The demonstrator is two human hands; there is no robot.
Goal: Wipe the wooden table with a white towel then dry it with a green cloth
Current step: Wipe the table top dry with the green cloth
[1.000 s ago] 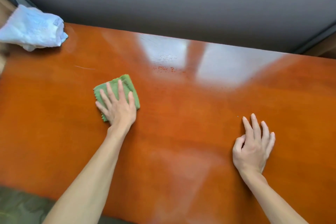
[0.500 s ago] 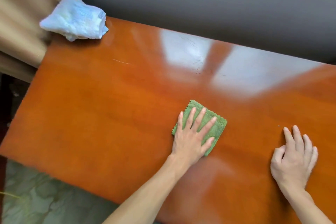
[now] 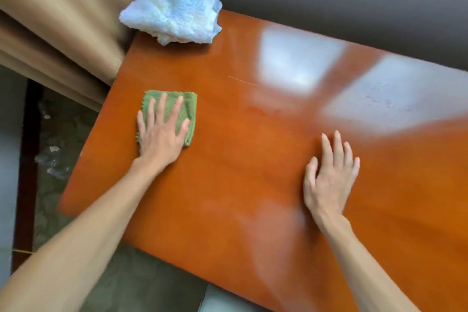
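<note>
Item, drying pass: my left hand (image 3: 162, 132), fingers (image 3: 177, 109) flat atop green cloth (image 3: 186, 109), has swept back to the tabletop (image 3: 253, 159) left edge; right hand (image 3: 329, 175) flat, empty; white towel (image 3: 172, 10) far-left corner

Both hands flat, palms down, arms bare.
Left hand (image 3: 160, 132): fingers spread and extended, pressed flat near the table's left edge, forearm reaching in from the near-left corner. Right hand (image 3: 329, 175): fingers loosely spread, thumb tucked in, resting mid-table, forearm coming in across the near edge.
</note>
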